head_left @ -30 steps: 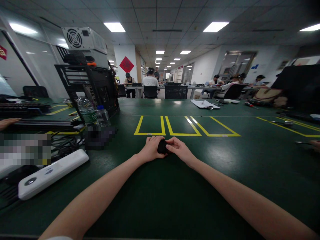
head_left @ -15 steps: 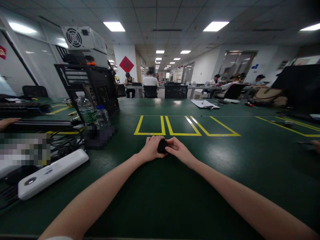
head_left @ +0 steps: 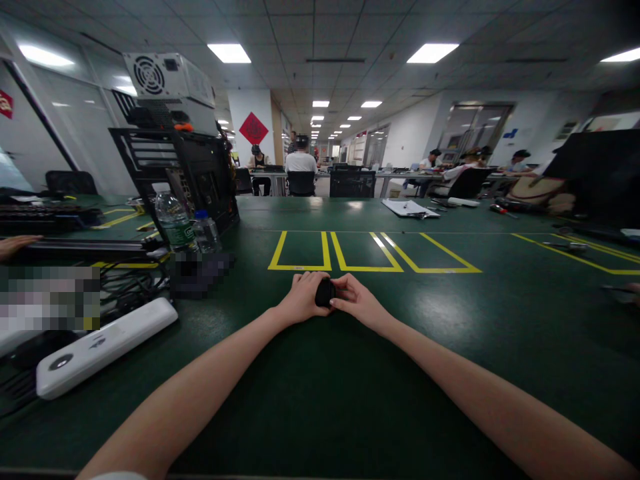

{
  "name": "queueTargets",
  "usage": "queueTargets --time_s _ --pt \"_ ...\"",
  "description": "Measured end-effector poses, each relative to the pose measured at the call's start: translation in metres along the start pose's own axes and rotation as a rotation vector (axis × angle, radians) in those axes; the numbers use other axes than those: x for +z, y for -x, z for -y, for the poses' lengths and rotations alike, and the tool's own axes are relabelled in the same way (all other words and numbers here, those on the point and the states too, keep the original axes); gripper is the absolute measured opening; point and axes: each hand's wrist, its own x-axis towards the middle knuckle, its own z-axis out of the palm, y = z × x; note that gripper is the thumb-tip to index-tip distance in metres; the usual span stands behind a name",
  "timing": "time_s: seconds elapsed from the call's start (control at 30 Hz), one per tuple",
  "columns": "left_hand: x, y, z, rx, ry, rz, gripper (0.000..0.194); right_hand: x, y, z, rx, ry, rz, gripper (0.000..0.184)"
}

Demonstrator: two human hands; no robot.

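Observation:
Between my two hands, low over the middle of the green table (head_left: 310, 387), is a small black rounded object (head_left: 325, 292) whose kind I cannot make out. My left hand (head_left: 303, 297) wraps round its left side, thumb below and fingers over the top. On its right side the thumb and fingertips of my right hand (head_left: 353, 297) grip its edge. The fingers cover much of the object. Just beyond the hands, yellow tape outlines (head_left: 300, 268) mark the tabletop.
To the left lie a white oblong device (head_left: 107, 350) and tangled black cables (head_left: 135, 287). A water bottle (head_left: 173, 217) stands before a black computer case (head_left: 185, 167). A clipboard (head_left: 407, 208) lies farther back. Other people's hands show at the left (head_left: 17, 245) and right edges.
My right thumb and fingertips have shifted very slightly on the black object, and more of its face shows. My left hand has stayed in place.

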Motion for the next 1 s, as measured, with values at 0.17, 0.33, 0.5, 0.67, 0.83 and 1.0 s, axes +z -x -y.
queueTargets --time_s 0.17,0.33,0.5,0.67,0.83,1.0 --pt "-0.0008 -0.0001 -0.0007 -0.011 0.013 0.002 0.059 0.0027 0.0000 0.0036 0.034 -0.036 -0.025 0.021" --pt "-0.0014 0.0001 -0.0008 -0.002 0.008 0.004 0.058 0.0016 -0.0030 0.0012 0.095 0.003 -0.047 0.028" --pt "0.0005 0.0002 -0.0002 -0.005 -0.013 -0.002 0.060 0.0004 -0.0023 0.0000 0.046 -0.029 0.013 0.027" --pt "0.0012 0.0002 0.0006 0.012 -0.017 -0.014 0.060 0.0020 0.0013 0.0049 -0.015 -0.042 -0.013 0.026" --pt "0.0007 0.0000 0.0002 0.003 -0.004 -0.012 0.059 0.0031 0.0003 0.0080 0.039 -0.037 -0.039 0.023" --pt "0.0001 -0.0002 -0.0009 -0.014 0.009 0.004 0.059 0.0038 -0.0003 0.0073 0.110 0.009 -0.049 0.026"
